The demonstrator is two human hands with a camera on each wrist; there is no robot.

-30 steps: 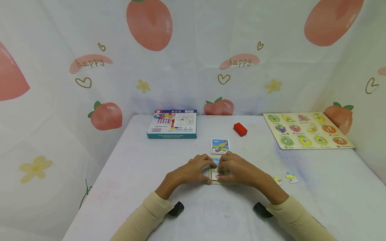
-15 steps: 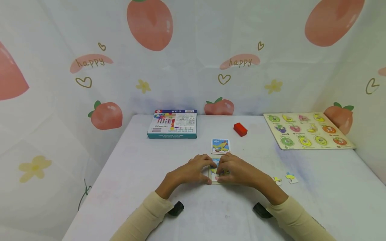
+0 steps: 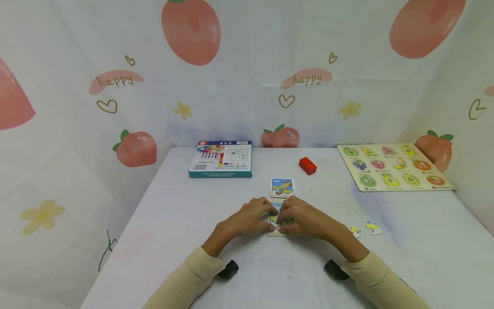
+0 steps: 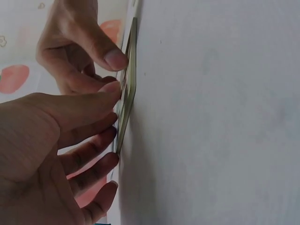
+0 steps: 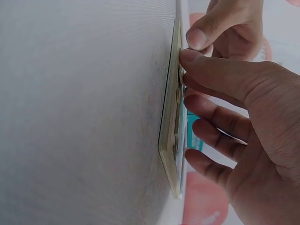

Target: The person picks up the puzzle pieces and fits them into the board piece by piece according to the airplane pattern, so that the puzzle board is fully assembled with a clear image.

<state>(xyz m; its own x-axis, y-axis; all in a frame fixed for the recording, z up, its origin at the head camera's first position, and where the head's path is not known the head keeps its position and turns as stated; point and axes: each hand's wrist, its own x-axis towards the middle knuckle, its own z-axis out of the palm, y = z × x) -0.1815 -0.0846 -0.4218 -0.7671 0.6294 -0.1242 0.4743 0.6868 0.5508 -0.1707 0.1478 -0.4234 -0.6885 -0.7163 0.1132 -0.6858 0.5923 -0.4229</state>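
Note:
A small jigsaw puzzle board [image 3: 275,234] with a raised rim lies flat on the table, partly covered by both hands. My left hand [image 3: 251,216] rests at its left side, thumb over the lower left part and loosely bent fingertips along the edge. From the right, my right hand [image 3: 302,216] pinches a puzzle piece between thumb and index finger, low over the board; the piece is mostly hidden. In the right wrist view, pieces sit unevenly inside the board's rim [image 5: 165,140]. Just behind lies an airplane picture card [image 3: 282,187].
Two loose puzzle pieces [image 3: 373,228] lie right of the right forearm. Farther back are a red block [image 3: 307,166], a boxed toy set [image 3: 220,159] and a fruit peg board [image 3: 393,168]. A printed cloth hangs behind the table.
My left thumb has shifted right and slightly up, from the board's lower left corner onto the board. The right hand stays nearly in place, its fingers moving slightly.

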